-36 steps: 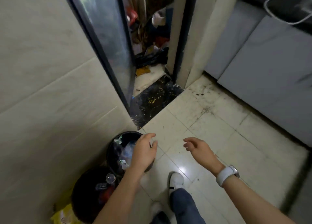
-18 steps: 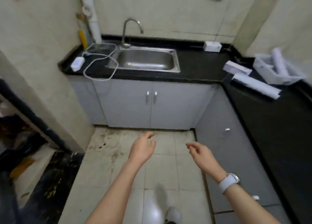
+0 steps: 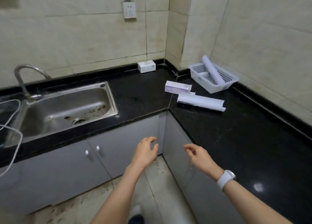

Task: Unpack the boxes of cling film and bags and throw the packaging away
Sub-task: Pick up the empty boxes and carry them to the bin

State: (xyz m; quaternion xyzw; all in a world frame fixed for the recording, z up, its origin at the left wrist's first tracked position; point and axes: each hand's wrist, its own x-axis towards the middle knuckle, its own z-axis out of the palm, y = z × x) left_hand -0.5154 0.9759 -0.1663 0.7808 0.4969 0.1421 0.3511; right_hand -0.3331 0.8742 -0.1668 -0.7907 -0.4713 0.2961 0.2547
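Reaching toward the counter corner, I have my left hand and my right hand both empty, fingers loosely curled and half open, hovering in front of the grey cabinet doors below the black stone counter.

My landmark is the white perforated plastic basket in the far corner of that counter. Just in front of the basket lies a short white-and-lilac cardboard box, and just nearer to me than that box lies a longer white box with a loose flap, almost touching it. Well to the left of the basket, against the wall, sits a small white carton. Inside the basket a white roll leans tilted across the rim.

I judge the boxes to be light, thin card: stiff along their length, easy to crush if squeezed at the middle. I would take the long one around its body near one end, thumb on top and fingers beneath, and pull at the open flap with my other hand. A film roll inside would be smooth and liable to slide out.

Print on the boxes is too blurred to read, so I cannot tell which holds film and which bags. Whether the long box is already empty is hidden. What else lies in the basket bottom is unclear.
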